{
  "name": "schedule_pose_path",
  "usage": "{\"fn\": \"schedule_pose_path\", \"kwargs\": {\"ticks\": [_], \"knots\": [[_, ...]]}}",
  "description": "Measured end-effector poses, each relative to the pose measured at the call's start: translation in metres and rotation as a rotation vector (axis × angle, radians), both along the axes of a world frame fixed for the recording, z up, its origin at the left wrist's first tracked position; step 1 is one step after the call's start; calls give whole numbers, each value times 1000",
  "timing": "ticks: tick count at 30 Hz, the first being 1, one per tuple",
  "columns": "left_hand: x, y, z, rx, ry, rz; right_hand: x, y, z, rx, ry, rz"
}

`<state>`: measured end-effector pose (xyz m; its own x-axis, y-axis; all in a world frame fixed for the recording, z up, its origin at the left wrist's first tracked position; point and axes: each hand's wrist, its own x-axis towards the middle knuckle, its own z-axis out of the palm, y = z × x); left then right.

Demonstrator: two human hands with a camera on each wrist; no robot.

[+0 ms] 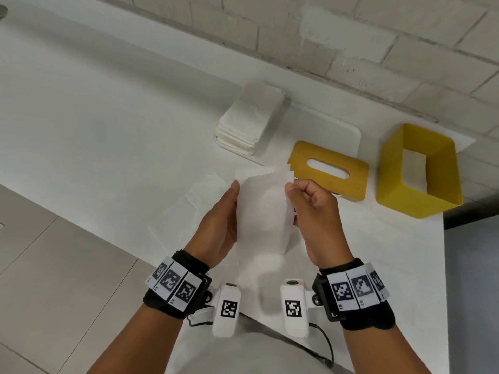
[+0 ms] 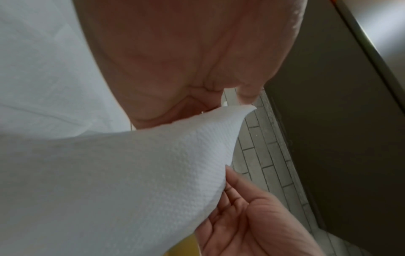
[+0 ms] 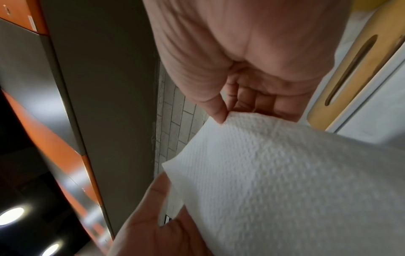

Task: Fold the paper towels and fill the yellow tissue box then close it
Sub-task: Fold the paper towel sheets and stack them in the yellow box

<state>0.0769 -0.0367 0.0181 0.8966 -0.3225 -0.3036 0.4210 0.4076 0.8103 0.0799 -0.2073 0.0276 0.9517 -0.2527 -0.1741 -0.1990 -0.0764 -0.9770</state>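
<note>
Head view: the left hand and the right hand, fingers curled, hold a white embossed paper towel above the white table. At two o'clock lie the yellow slotted lid and open yellow tissue box; a folded towel stack sits at twelve.

Left wrist view: the paper towel spans both hands.

Right wrist view: the right thumb pinches its corner.

The held paper towel is white paper, embossed with a fine dimpled weave, matt; the far stack of towels looks alike; the yellow box and lid seem smooth, matt plastic; the tabletop is smooth white.
</note>
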Motion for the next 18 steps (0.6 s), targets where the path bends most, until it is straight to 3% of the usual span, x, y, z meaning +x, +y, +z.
{"fn": "schedule_pose_path", "kwargs": {"ticks": [6,18], "knots": [[-6,-4,-4,97,-67,-8,-2,1,-2,70,34,-35],[-12,-7,-11,241,-80,22,-6,2,-2,22,15,-37]]}}
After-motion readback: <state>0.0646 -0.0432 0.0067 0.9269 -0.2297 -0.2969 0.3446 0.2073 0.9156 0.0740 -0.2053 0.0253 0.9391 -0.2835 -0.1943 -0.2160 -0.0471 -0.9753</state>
